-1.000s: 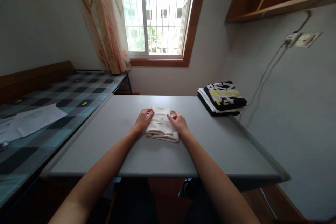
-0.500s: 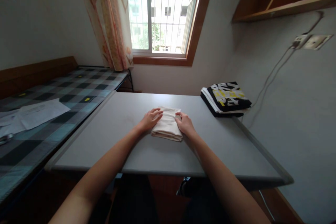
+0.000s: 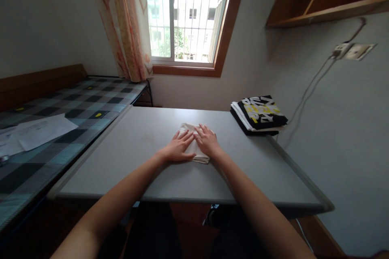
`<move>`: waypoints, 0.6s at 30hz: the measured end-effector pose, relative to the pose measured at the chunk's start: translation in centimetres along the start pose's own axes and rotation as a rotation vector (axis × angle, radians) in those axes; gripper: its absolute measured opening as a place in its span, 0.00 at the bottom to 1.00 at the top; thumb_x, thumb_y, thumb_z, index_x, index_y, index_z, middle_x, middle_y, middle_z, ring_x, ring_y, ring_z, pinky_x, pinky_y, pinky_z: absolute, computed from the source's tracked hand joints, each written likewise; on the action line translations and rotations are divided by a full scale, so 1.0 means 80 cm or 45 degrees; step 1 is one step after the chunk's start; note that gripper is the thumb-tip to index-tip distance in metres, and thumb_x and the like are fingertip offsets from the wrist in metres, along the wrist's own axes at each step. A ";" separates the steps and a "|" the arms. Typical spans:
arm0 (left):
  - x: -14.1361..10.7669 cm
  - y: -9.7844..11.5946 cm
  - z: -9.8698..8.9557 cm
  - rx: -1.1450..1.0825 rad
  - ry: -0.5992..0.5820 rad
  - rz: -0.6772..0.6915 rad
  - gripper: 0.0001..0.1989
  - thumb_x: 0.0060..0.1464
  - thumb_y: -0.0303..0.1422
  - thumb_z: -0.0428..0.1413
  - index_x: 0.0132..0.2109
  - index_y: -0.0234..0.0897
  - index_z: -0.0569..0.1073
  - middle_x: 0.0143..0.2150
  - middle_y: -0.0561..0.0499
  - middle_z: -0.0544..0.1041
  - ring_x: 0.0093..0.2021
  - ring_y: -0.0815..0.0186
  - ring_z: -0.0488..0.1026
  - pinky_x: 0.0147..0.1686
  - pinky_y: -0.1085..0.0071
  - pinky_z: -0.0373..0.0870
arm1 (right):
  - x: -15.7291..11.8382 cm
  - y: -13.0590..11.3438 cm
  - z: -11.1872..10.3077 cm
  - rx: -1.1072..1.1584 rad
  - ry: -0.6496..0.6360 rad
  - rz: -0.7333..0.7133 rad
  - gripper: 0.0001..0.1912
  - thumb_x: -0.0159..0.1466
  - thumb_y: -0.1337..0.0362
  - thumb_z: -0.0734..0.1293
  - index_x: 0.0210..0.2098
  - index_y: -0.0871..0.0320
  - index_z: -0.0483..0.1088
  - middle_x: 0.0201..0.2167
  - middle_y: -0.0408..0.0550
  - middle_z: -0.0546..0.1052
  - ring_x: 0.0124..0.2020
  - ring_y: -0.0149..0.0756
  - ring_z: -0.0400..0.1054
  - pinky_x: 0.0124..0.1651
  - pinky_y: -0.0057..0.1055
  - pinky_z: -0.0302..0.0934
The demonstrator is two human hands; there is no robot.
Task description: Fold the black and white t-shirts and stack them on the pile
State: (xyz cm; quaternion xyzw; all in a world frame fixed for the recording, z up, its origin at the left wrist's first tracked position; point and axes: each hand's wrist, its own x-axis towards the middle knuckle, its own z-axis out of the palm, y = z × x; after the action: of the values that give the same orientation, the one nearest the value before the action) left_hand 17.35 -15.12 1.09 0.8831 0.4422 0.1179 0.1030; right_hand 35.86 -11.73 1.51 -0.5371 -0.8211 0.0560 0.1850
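A folded cream cloth (image 3: 199,154) lies on the white table (image 3: 146,133), partly hidden under both hands. My left hand (image 3: 179,146) rests flat on its left side with the fingers spread. On the upper right part of the cloth lies my right hand (image 3: 206,138), palm down, fingers stretched out toward the upper left. The fingertips of the two hands come close together over the middle of the cloth. Neither hand grips anything.
A stack of folded black and white clothes (image 3: 261,113) sits at the table's back right corner. On the left is a bed with a checked cover (image 3: 103,99) and papers (image 3: 42,131). A wooden shelf (image 3: 328,12) hangs at upper right, above a socket with cables (image 3: 340,50).
Both hands have moved inward from the cloth's side edges onto its top and now lie flatter, covering more of it. The view has shifted slightly.
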 end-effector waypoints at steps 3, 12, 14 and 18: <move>-0.002 0.000 0.005 0.045 -0.005 0.014 0.42 0.58 0.53 0.49 0.72 0.38 0.45 0.72 0.41 0.47 0.72 0.49 0.39 0.67 0.46 0.33 | 0.005 0.013 0.013 -0.026 -0.191 0.032 0.28 0.71 0.50 0.48 0.66 0.52 0.58 0.70 0.49 0.54 0.71 0.48 0.41 0.67 0.54 0.40; -0.004 0.008 0.001 0.192 0.247 0.360 0.28 0.56 0.50 0.56 0.61 0.48 0.68 0.56 0.45 0.70 0.58 0.54 0.63 0.61 0.56 0.54 | -0.008 0.027 -0.007 -0.235 -0.119 0.032 0.28 0.71 0.49 0.46 0.62 0.49 0.64 0.66 0.49 0.63 0.67 0.46 0.51 0.63 0.51 0.46; -0.002 0.002 0.000 0.226 0.244 0.367 0.17 0.62 0.39 0.54 0.58 0.52 0.72 0.54 0.48 0.72 0.55 0.58 0.65 0.59 0.58 0.56 | -0.012 0.036 -0.021 -0.335 -0.056 0.084 0.28 0.71 0.51 0.48 0.55 0.53 0.71 0.59 0.54 0.71 0.62 0.48 0.59 0.61 0.49 0.49; -0.001 -0.011 -0.005 0.245 0.372 0.200 0.16 0.59 0.30 0.54 0.53 0.47 0.75 0.54 0.48 0.73 0.55 0.57 0.65 0.58 0.57 0.56 | -0.011 0.063 -0.048 -0.449 -0.027 0.397 0.26 0.69 0.51 0.53 0.45 0.62 0.76 0.47 0.64 0.77 0.51 0.52 0.69 0.54 0.46 0.55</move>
State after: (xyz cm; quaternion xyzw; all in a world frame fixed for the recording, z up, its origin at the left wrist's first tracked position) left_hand 16.49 -14.65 1.19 0.8941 0.3914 0.2099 -0.0567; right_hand 41.93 -10.79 3.36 -0.6808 -0.7272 -0.0548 0.0686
